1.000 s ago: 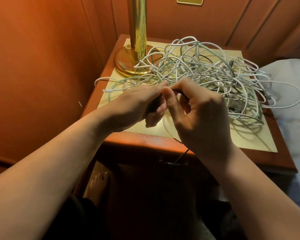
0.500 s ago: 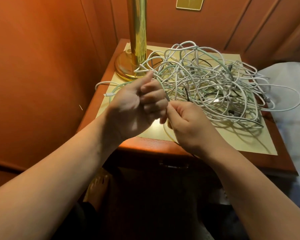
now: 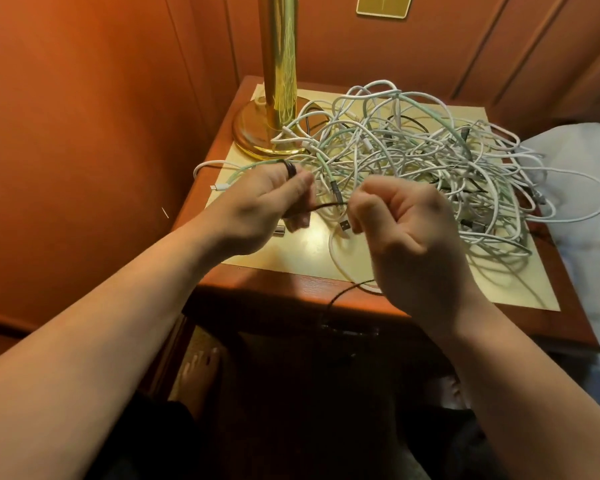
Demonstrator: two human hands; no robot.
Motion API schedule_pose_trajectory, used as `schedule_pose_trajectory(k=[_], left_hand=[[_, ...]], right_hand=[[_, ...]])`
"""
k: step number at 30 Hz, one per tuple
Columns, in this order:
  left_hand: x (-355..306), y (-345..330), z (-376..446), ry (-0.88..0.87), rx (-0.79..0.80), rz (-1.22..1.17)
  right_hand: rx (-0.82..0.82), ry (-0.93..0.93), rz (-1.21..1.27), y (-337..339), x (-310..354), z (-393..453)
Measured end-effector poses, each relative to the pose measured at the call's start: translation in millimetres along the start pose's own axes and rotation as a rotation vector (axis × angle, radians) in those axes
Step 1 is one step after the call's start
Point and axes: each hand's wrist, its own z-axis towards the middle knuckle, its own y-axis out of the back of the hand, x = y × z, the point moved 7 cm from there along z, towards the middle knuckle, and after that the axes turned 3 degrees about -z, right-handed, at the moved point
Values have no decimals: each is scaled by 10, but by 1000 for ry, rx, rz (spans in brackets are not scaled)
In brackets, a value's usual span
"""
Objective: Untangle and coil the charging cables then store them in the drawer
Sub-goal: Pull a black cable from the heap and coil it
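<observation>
A person's two bare forearms reached from the bottom corners toward a wooden bedside surface [image 3: 291,285] topped with a pale yellow mat [image 3: 305,244]. The left hand [image 3: 257,209], at about 9 o'clock from the middle of the view, had its fingers [image 3: 300,187] curled around a thin black cable [image 3: 326,206], with a dark loop of it showing over the top of the hand. The right hand [image 3: 409,237], just beside it at 3 o'clock, made a fist with the thumb and forefinger pinching the same black strand, which stretched taut between the two hands. A silver USB plug [image 3: 344,226] hung just below the right fingertips. More black cable trailed past the near edge of the surface under the right wrist, toward a drawer [image 3: 350,332] whose front was too dark to make out; whether it was open or what lay inside could not be told. Behind the hands, toward 1 o'clock, a large tangle of white and pale green charging cables [image 3: 413,157] covered most of the mat, with loops spilling over the right edge onto a white bed [image 3: 582,161]. At 11 o'clock stood a brass lamp base [image 3: 257,133], its column cut off by the top of the view. A brass wall plate [image 3: 383,5] was also cut off at 12 o'clock. Bare toes [image 3: 201,368] showed dimly on the floor below.
</observation>
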Motion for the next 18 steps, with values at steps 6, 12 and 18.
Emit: schedule_pose_trajectory(k=[6, 12, 18], left_hand=[[-95, -284, -42, -8, 314, -115], [-90, -517, -115, 154, 620, -535], [-222, -478, -101, 134, 620, -1173]], right_hand=[[-68, -186, 389, 41, -222, 37], [-3, -500, 723, -201, -381, -21], [204, -634, 755, -345, -335, -95]])
